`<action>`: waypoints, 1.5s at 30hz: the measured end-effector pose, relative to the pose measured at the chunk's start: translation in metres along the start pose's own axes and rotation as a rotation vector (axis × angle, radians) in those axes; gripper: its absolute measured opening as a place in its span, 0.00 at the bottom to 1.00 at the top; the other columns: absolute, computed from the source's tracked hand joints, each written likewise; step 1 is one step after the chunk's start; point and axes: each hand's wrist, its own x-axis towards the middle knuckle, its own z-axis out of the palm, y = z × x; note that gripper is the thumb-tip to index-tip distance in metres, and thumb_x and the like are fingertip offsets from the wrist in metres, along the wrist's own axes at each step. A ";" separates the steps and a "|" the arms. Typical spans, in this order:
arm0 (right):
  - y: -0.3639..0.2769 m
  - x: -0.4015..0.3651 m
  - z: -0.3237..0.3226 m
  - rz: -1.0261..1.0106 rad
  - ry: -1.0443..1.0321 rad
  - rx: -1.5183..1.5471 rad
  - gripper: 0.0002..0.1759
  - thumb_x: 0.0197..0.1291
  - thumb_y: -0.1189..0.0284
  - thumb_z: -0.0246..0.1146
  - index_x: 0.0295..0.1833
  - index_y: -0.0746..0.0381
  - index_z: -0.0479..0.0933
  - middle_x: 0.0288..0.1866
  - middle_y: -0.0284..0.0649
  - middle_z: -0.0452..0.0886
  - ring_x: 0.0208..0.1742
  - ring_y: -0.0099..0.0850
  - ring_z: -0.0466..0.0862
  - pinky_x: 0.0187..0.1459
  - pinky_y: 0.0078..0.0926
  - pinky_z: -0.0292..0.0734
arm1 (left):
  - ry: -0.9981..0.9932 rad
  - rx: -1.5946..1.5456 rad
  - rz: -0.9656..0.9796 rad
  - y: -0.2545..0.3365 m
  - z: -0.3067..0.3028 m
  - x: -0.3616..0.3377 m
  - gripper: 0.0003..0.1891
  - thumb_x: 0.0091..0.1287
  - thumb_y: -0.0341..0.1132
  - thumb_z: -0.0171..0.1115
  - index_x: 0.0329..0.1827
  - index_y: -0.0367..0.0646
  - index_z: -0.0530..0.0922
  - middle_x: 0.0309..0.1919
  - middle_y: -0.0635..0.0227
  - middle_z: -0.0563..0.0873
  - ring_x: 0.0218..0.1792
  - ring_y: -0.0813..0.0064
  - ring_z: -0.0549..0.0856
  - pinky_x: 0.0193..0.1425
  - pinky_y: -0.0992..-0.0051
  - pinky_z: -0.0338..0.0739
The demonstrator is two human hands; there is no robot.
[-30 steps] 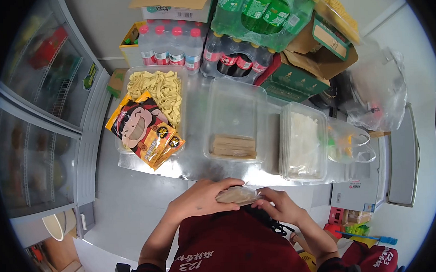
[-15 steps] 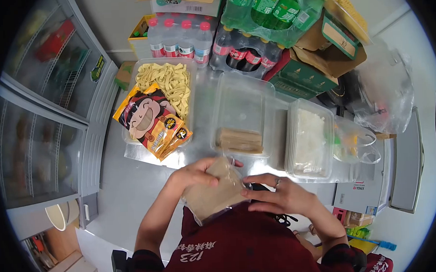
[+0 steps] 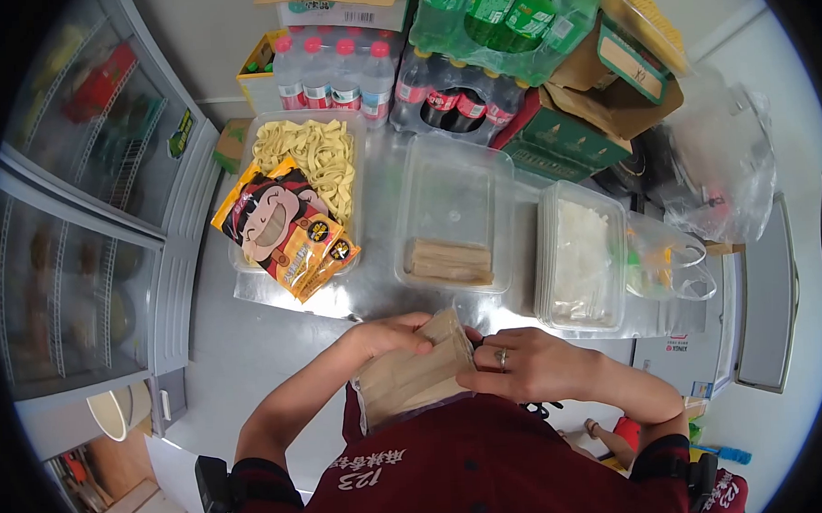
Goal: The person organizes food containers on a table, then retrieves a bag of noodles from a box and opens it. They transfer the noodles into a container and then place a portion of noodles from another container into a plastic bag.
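Close to my body I hold a clear plastic packet (image 3: 407,376) of flat beige strips, tilted over the table's front edge. My left hand (image 3: 392,338) is closed on its upper left side, with the thumb across the front. My right hand (image 3: 535,366) is closed at the packet's right edge, fingers bent in against it; the fingertips are partly hidden. Just beyond the hands, a clear plastic tray (image 3: 458,181) holds similar brownish strips (image 3: 448,259) at its near end.
To the left, orange printed packets (image 3: 286,234) lie over a tray of wide yellow noodles (image 3: 320,160). On the right stand stacked clear containers (image 3: 581,258) with white contents. Bottle packs (image 3: 441,99) and an open green carton (image 3: 557,140) line the back. A glass-door fridge (image 3: 80,234) is at left.
My right hand has moved inward, its spread fingers now closed at the packet's edge. The packet has turned slightly and its strips show more clearly.
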 end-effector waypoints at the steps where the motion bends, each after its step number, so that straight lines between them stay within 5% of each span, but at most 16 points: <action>1: -0.001 0.000 0.002 0.000 -0.001 0.004 0.10 0.43 0.75 0.56 0.35 0.60 0.68 0.32 0.37 0.67 0.31 0.31 0.76 0.34 0.23 0.75 | -0.003 0.038 -0.024 -0.005 -0.005 0.000 0.39 0.46 0.47 0.67 0.59 0.34 0.62 0.52 0.63 0.72 0.53 0.75 0.71 0.58 0.75 0.61; 7: -0.006 -0.001 0.011 0.069 0.118 0.036 0.09 0.44 0.75 0.55 0.33 0.64 0.67 0.34 0.40 0.67 0.40 0.36 0.74 0.44 0.26 0.72 | 0.062 0.005 -0.128 -0.007 -0.005 -0.002 0.43 0.43 0.47 0.70 0.59 0.33 0.61 0.53 0.62 0.71 0.53 0.74 0.70 0.59 0.75 0.61; 13: -0.004 -0.002 0.011 0.034 -0.111 0.003 0.09 0.44 0.74 0.55 0.33 0.65 0.66 0.38 0.41 0.68 0.47 0.37 0.72 0.43 0.26 0.73 | 0.086 -0.022 -0.134 -0.025 -0.016 -0.002 0.42 0.44 0.46 0.69 0.59 0.33 0.61 0.51 0.63 0.72 0.52 0.74 0.71 0.58 0.75 0.61; 18: -0.002 -0.003 0.008 0.115 -0.200 0.046 0.07 0.51 0.71 0.54 0.29 0.64 0.67 0.27 0.40 0.72 0.34 0.34 0.76 0.32 0.26 0.74 | 0.026 -0.088 -0.124 -0.019 -0.008 0.003 0.39 0.49 0.43 0.66 0.61 0.35 0.59 0.52 0.63 0.72 0.53 0.74 0.70 0.59 0.75 0.60; 23: -0.003 -0.001 0.023 0.016 -0.079 0.083 0.14 0.58 0.67 0.51 0.24 0.64 0.67 0.22 0.40 0.72 0.25 0.35 0.76 0.27 0.30 0.72 | 0.112 0.706 -0.135 -0.018 0.014 0.016 0.31 0.57 0.37 0.57 0.63 0.41 0.57 0.56 0.61 0.66 0.57 0.73 0.65 0.58 0.73 0.61; 26: 0.003 -0.001 0.025 -0.012 -0.043 0.265 0.16 0.58 0.65 0.52 0.22 0.63 0.67 0.19 0.41 0.71 0.22 0.36 0.75 0.24 0.30 0.69 | 0.104 0.591 -0.111 -0.025 0.027 0.023 0.28 0.59 0.36 0.54 0.63 0.42 0.57 0.59 0.62 0.62 0.59 0.72 0.62 0.57 0.72 0.62; 27: 0.004 -0.003 0.024 0.020 -0.065 0.396 0.16 0.58 0.65 0.52 0.21 0.63 0.68 0.17 0.41 0.70 0.20 0.37 0.74 0.23 0.31 0.68 | 0.124 0.774 0.135 -0.026 0.028 0.024 0.23 0.61 0.35 0.52 0.59 0.38 0.62 0.55 0.60 0.68 0.55 0.69 0.69 0.54 0.73 0.65; 28: 0.006 -0.003 0.019 0.030 -0.069 0.402 0.16 0.58 0.65 0.52 0.21 0.63 0.68 0.17 0.41 0.70 0.20 0.37 0.74 0.23 0.31 0.68 | 0.118 0.764 0.134 -0.018 0.032 0.021 0.23 0.61 0.35 0.52 0.59 0.38 0.62 0.55 0.60 0.68 0.55 0.69 0.69 0.54 0.73 0.65; 30: 0.007 -0.003 0.007 0.205 -0.001 0.604 0.15 0.57 0.66 0.54 0.21 0.63 0.69 0.14 0.43 0.68 0.19 0.39 0.72 0.22 0.32 0.65 | 0.152 0.909 0.132 0.017 0.049 0.005 0.19 0.63 0.41 0.50 0.51 0.36 0.70 0.40 0.57 0.78 0.42 0.64 0.78 0.46 0.72 0.70; 31: 0.011 -0.007 0.011 0.231 0.063 0.649 0.15 0.57 0.68 0.56 0.21 0.65 0.69 0.13 0.40 0.66 0.16 0.32 0.70 0.20 0.29 0.63 | 0.153 0.936 0.109 0.032 0.060 -0.003 0.16 0.62 0.41 0.51 0.44 0.37 0.74 0.32 0.57 0.80 0.34 0.60 0.79 0.39 0.70 0.72; 34: 0.003 -0.004 -0.001 0.461 0.054 1.010 0.15 0.57 0.68 0.56 0.22 0.66 0.69 0.13 0.36 0.63 0.16 0.21 0.63 0.20 0.25 0.59 | 0.331 1.219 0.026 0.055 0.101 -0.009 0.15 0.61 0.42 0.52 0.42 0.40 0.75 0.30 0.58 0.80 0.30 0.59 0.79 0.33 0.69 0.71; 35: 0.000 -0.002 -0.003 0.484 0.087 1.062 0.16 0.58 0.67 0.57 0.23 0.66 0.69 0.13 0.33 0.61 0.19 0.16 0.58 0.20 0.20 0.57 | 0.371 1.243 0.122 0.051 0.098 -0.010 0.13 0.58 0.41 0.57 0.39 0.42 0.76 0.23 0.64 0.78 0.22 0.66 0.78 0.26 0.76 0.70; 40: -0.001 -0.008 0.010 0.613 0.068 1.036 0.16 0.55 0.68 0.59 0.22 0.65 0.66 0.14 0.30 0.62 0.20 0.16 0.59 0.21 0.18 0.56 | 0.297 1.074 -0.103 0.049 0.098 -0.012 0.10 0.59 0.38 0.56 0.34 0.40 0.77 0.16 0.64 0.75 0.17 0.70 0.71 0.23 0.77 0.66; 45: 0.003 -0.008 0.006 0.599 -0.028 1.167 0.15 0.56 0.66 0.58 0.24 0.63 0.65 0.19 0.28 0.64 0.22 0.16 0.61 0.23 0.17 0.57 | 0.332 1.012 0.064 0.031 0.091 -0.011 0.11 0.62 0.39 0.51 0.36 0.41 0.75 0.17 0.58 0.74 0.18 0.63 0.74 0.23 0.72 0.65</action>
